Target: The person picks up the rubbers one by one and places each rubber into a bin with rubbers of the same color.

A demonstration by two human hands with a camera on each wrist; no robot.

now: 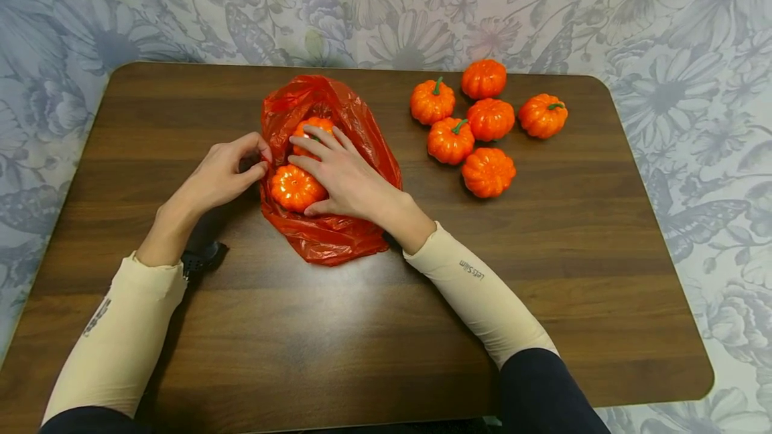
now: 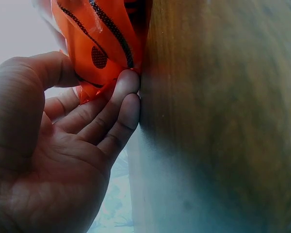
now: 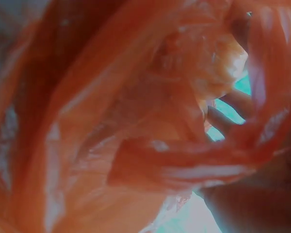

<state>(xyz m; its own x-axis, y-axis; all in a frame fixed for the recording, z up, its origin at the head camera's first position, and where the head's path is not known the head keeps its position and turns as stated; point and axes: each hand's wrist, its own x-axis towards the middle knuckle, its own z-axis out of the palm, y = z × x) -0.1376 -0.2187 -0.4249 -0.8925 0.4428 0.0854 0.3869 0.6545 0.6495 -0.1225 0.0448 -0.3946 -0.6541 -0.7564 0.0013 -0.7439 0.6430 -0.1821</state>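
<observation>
A thin red plastic bag [image 1: 370, 153] lies with its mouth open on the table, left of centre in the head view. Inside it are a glossy orange pumpkin [image 1: 295, 187] at the front and another pumpkin [image 1: 318, 122] behind, partly covered by fingers. My left hand [image 1: 220, 169] pinches the bag's left edge between thumb and fingers; its wrist view shows black print on the plastic [image 2: 102, 34]. Over the bag's mouth, my right hand [image 1: 352, 179] rests on the pumpkins with fingers spread and mostly straight. Red plastic [image 3: 111, 116] fills much of the right wrist view.
Several small orange pumpkins [image 1: 488, 173] stand in a loose group right of the bag, one pumpkin [image 1: 543, 116] a little apart. A black object [image 1: 204, 258] is by the left wrist. The brown wooden table [image 1: 573, 253] meets a flowered wall [image 1: 410, 5] behind.
</observation>
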